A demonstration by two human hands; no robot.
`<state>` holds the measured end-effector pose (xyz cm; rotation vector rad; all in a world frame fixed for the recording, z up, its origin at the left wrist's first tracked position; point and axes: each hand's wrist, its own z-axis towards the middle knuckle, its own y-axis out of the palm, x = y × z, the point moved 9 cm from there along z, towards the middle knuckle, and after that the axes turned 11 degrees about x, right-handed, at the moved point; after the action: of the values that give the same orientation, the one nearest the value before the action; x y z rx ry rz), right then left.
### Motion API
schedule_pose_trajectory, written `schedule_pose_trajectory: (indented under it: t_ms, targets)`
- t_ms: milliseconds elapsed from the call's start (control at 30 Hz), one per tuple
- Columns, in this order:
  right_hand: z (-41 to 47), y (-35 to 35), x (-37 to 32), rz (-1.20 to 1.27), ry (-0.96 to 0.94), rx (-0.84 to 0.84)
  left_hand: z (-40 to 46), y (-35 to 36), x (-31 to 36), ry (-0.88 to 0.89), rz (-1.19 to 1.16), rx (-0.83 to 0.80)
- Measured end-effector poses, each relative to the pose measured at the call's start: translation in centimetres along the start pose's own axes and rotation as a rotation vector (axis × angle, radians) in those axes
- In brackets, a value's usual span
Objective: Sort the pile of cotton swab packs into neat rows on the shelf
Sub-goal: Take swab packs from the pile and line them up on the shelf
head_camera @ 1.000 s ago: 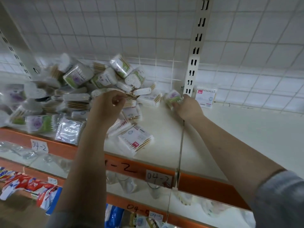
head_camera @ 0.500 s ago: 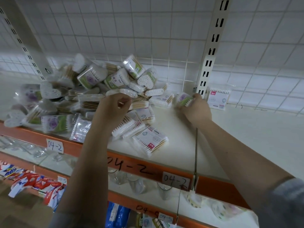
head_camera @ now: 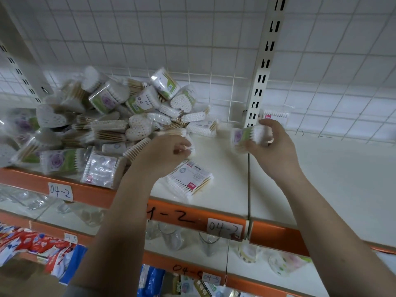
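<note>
Your right hand (head_camera: 276,151) grips a green-labelled swab pack (head_camera: 249,136) above the white shelf (head_camera: 321,179).
Your left hand (head_camera: 162,155) curls at the pile (head_camera: 111,121); whether it holds anything is unclear. The pile's left edge blurs out of frame.

White shelf (head_camera: 321,179) with orange edge (head_camera: 276,234) (black-marked white labels (head_camera: 225,229)); green-and-purple swab pack (head_camera: 248,136).

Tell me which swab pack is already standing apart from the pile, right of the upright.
The white pack with a red label, upright against the wire back behind the right hand. Every other pack is in the pile or in a hand.
</note>
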<state>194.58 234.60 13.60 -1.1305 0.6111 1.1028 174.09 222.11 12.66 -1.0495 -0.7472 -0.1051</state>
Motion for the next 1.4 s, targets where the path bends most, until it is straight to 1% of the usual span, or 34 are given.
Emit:
schedule_pose_trajectory:
  t_ms: [67,200,333,433,533,700,833,933,1100,1300,1400]
  targets:
    - [-0.6,-0.8,0.7,0.034,0.051,0.047,-0.1,1.7,0.1,0.014,0.077,-0.173]
    - [-1.2,-1.8,1.5,0.091,0.11,0.124,0.0,4.7,0.9,0.109,0.284,-0.538]
    - [-1.3,-2.8,2.0,0.113,0.137,0.175,0.2,5.8,1.9,0.208,0.455,-0.722]
    - [-1.5,-3.4,2.5,0.113,0.148,0.2,0.0,6.4,2.4,0.249,0.468,-0.786]
    - [-1.7,-4.0,2.9,0.105,0.16,0.219,0.0,6.5,2.9,0.239,0.428,-0.803]
    - [-1.9,-5.1,3.4,0.118,0.18,0.248,0.2,6.7,4.1,0.264,0.473,-0.841]
    - [-1.8,-6.4,4.0,0.12,0.184,0.272,0.9,6.7,4.6,0.269,0.565,-0.841]
    - [-1.7,-7.3,4.7,0.117,0.194,0.284,1.4,6.8,5.3,0.24,0.491,-0.838]
    - [-1.5,-9.3,5.6,0.134,0.212,0.309,2.6,6.1,7.7,0.195,0.303,-0.707]
    - [-0.4,-12.6,6.7,0.186,0.223,0.362,3.5,6.5,11.0,0.234,0.119,-0.551]
    - [0.2,-14.5,7.4,0.194,0.216,0.374,4.4,7.0,11.6,0.154,0.046,-0.434]
